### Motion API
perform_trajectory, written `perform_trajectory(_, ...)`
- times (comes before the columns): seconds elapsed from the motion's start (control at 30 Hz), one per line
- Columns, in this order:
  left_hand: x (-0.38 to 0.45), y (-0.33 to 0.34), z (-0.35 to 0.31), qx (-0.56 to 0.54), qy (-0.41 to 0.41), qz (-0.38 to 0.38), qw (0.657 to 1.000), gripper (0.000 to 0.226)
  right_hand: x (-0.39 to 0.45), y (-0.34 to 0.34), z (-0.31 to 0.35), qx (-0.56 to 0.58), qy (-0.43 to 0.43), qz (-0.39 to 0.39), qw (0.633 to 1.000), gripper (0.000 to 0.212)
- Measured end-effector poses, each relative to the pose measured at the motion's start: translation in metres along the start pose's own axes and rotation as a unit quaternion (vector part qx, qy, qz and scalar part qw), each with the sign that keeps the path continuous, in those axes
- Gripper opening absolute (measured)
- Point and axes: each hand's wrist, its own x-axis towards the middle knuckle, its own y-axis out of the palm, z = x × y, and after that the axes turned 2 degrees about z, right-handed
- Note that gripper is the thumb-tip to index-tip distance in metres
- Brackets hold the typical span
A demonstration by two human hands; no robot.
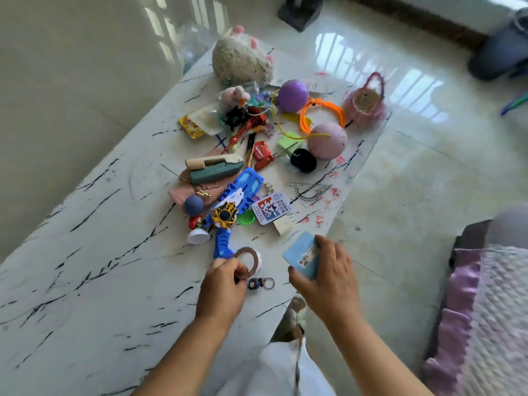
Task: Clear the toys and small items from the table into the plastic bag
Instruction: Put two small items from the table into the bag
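Blue card (301, 257) gripped by right hand (328, 270); left hand (224, 284) pinches tape ring (251, 260).

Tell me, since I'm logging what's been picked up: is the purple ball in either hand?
No, the purple ball lies far up the table, while the hands grip a tape ring and a blue card.
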Motion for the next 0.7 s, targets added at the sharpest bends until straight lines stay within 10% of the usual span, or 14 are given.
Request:
perform_trajectory(0.33,-0.046,0.041,-0.134,0.079,0.234,0.203,0.948,0.006,-0.117,-0.09,-0.097,0.011,0.226,-0.144,0.963,0.081)
perform_trajectory(0.7,-0.224,0.157,-0.223,0.19,0.421,0.391,0.796,0.033,-0.335,-0.122,-0.192,0.114,0.477,-0.355,0.796,0.049)
